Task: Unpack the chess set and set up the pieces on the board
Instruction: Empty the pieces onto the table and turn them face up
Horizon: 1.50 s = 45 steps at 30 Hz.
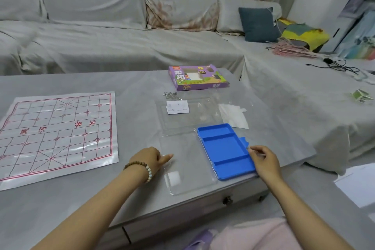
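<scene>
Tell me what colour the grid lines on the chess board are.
Red, printed on a glossy white chess board, seen best in the head view.

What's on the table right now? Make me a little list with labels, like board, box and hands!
board: flat on the left of the table, red lines, no pieces on it
box: purple, on the far side
tray: blue, three compartments, nothing inside
clear lid: flat, just left of the tray
left hand: touches the clear lid's left edge
right hand: holds the tray's right rim
pieces: none to be seen
</scene>
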Each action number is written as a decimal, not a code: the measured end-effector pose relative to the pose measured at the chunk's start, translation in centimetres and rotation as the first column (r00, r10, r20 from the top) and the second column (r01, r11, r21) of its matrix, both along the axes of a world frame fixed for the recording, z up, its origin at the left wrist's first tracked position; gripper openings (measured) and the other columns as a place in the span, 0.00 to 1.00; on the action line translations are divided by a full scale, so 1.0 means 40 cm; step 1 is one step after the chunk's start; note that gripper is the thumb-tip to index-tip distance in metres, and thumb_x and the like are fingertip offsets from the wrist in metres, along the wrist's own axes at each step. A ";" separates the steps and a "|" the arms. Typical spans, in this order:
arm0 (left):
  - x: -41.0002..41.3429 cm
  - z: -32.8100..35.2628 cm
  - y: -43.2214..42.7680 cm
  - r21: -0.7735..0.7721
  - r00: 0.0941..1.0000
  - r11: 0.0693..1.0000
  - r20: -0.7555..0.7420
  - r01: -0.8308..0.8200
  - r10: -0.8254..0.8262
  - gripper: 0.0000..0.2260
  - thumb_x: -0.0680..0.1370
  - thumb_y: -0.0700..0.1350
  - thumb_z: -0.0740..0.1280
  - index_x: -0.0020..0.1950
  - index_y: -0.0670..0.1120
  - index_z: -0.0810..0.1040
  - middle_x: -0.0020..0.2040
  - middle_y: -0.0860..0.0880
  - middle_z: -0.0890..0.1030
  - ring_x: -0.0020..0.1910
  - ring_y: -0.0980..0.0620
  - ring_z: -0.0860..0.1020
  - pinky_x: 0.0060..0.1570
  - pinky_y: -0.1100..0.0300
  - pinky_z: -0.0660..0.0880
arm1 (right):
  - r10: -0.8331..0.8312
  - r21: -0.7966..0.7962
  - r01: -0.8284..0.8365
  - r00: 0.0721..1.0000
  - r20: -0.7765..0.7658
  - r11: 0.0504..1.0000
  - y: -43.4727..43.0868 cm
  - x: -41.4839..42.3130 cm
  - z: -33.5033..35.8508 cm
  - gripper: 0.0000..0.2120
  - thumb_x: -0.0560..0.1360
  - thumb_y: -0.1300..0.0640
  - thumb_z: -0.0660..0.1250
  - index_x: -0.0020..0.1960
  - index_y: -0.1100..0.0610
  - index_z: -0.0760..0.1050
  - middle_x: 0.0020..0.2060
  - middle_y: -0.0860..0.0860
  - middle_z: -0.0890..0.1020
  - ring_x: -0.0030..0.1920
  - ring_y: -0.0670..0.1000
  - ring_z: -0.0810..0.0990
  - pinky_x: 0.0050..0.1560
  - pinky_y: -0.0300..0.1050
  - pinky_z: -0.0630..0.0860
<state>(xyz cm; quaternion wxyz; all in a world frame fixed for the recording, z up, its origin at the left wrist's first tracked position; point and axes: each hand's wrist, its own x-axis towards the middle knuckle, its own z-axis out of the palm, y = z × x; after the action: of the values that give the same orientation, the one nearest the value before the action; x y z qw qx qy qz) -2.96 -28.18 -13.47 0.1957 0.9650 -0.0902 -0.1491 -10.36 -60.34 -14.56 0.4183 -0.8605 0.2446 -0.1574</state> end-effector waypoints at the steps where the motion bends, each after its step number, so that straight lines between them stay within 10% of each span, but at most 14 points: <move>1: 0.013 0.006 0.004 0.038 1.000 0.999 0.026 -0.013 0.012 0.25 0.77 0.64 0.55 0.32 0.45 0.69 0.30 0.48 0.73 0.34 0.48 0.74 0.40 0.58 0.71 | 0.003 -0.037 -0.002 1.000 0.025 0.999 0.005 0.008 0.009 0.09 0.76 0.56 0.66 0.55 0.57 0.76 0.53 0.52 0.77 0.48 0.48 0.74 0.48 0.41 0.69; 6: 0.094 0.045 0.004 -0.163 0.971 0.979 0.187 -0.119 0.149 0.19 0.77 0.61 0.57 0.57 0.48 0.72 0.51 0.49 0.79 0.49 0.48 0.77 0.45 0.58 0.71 | 0.224 -0.079 -0.214 0.963 0.149 0.974 0.081 0.129 0.091 0.10 0.75 0.58 0.68 0.56 0.54 0.75 0.51 0.48 0.75 0.47 0.46 0.74 0.46 0.29 0.68; 11: 0.208 0.043 -0.039 -0.420 0.990 0.903 0.065 -0.089 0.127 0.24 0.80 0.55 0.54 0.73 0.43 0.61 0.72 0.44 0.65 0.71 0.47 0.63 0.70 0.56 0.59 | 0.370 0.171 -0.354 0.927 -0.066 0.919 0.200 0.379 0.119 0.21 0.75 0.55 0.68 0.66 0.58 0.70 0.60 0.53 0.76 0.56 0.50 0.74 0.56 0.41 0.72; 20: 0.330 -0.018 -0.120 -0.123 0.992 0.992 0.118 -0.028 0.042 0.27 0.79 0.60 0.48 0.74 0.46 0.57 0.75 0.45 0.58 0.76 0.47 0.46 0.72 0.52 0.41 | 0.218 -0.088 -0.312 0.813 -0.539 0.946 0.272 0.623 0.038 0.23 0.68 0.41 0.67 0.56 0.56 0.78 0.54 0.55 0.81 0.53 0.58 0.79 0.54 0.50 0.77; 24: 0.349 -0.016 -0.138 -0.295 0.985 0.948 0.091 -0.115 0.147 0.30 0.78 0.63 0.47 0.73 0.45 0.59 0.74 0.45 0.60 0.75 0.45 0.51 0.73 0.52 0.45 | 0.251 0.099 -0.230 0.887 -0.387 0.968 0.275 0.610 0.046 0.08 0.71 0.50 0.70 0.41 0.55 0.79 0.39 0.51 0.80 0.41 0.52 0.77 0.42 0.40 0.74; 29: 0.355 0.099 -0.135 -0.744 0.943 0.667 0.207 -0.021 0.261 0.16 0.81 0.56 0.50 0.65 0.53 0.68 0.61 0.58 0.71 0.62 0.58 0.68 0.62 0.68 0.59 | 0.330 0.454 -0.292 0.944 -0.004 0.842 0.235 0.607 0.151 0.06 0.73 0.64 0.69 0.46 0.57 0.73 0.36 0.51 0.80 0.34 0.44 0.79 0.33 0.31 0.72; 33: 0.431 0.191 -0.173 -0.812 0.980 0.584 0.108 -0.010 0.167 0.14 0.82 0.52 0.47 0.66 0.56 0.65 0.62 0.60 0.70 0.59 0.64 0.65 0.51 0.82 0.57 | 0.285 0.344 -0.307 0.952 0.113 0.887 0.171 0.708 0.222 0.10 0.72 0.63 0.71 0.52 0.58 0.76 0.44 0.54 0.82 0.40 0.45 0.81 0.41 0.31 0.74; 36: 0.509 0.193 -0.229 -0.819 0.992 0.562 -0.061 -0.114 0.111 0.21 0.82 0.55 0.44 0.70 0.52 0.65 0.59 0.56 0.73 0.58 0.61 0.66 0.56 0.68 0.58 | 0.262 0.260 -0.266 0.964 0.052 0.928 0.122 0.782 0.214 0.11 0.72 0.63 0.71 0.53 0.63 0.80 0.50 0.54 0.81 0.49 0.50 0.78 0.55 0.40 0.72; 45: 0.629 0.071 -0.281 -0.609 0.976 0.772 -0.205 -0.180 0.066 0.30 0.78 0.62 0.39 0.68 0.51 0.71 0.64 0.49 0.75 0.63 0.46 0.73 0.63 0.55 0.64 | 0.128 -0.254 -0.254 0.896 -0.424 0.933 0.072 0.858 0.090 0.14 0.74 0.51 0.63 0.32 0.54 0.74 0.46 0.53 0.80 0.58 0.58 0.74 0.57 0.45 0.64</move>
<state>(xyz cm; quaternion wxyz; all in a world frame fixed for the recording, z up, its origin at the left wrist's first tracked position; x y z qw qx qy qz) 22.22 -39.44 -10.64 0.5204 0.8329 -0.0535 -0.1804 23.94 -57.46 -10.96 0.2360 -0.9480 0.2115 0.0291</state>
